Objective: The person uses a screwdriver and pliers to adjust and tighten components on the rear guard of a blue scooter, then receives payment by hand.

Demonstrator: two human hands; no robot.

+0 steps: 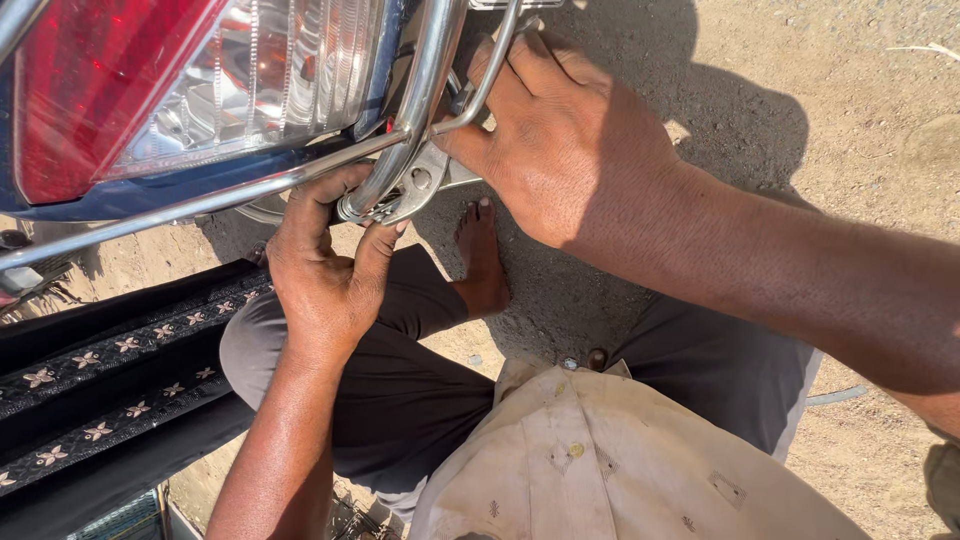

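Nearest the camera sat the person's own lap: a pale worn shirt (600, 460) and grey trousers (400, 390), crouched on bare dirt ground (860, 90), with one bare foot (480, 255) planted just below the work.

Left hand (325, 265) rose from below, fingers curled up around the lower end of the chrome guard rail (415, 110), thumb and forefinger pressed at the metal mounting bracket (415, 190) where the rail bends. Whether it pinched a small fastener there could not be told; the fingers hid it.

Right hand (560, 140) came in from the right, closed over the upper tubes of the same rail, fingertips hooked behind them, steadying or pulling.

Judged state of work: rail seated against the vehicle and bracket in line, but both hands occupied at the joint, so fixing looked unfinished. A bolt hole in the bracket appeared open.

Beyond the hands, the red and clear tail lamp (180, 90) filled the upper left, crowding access. A black patterned seat cover (110, 370) lay at left.
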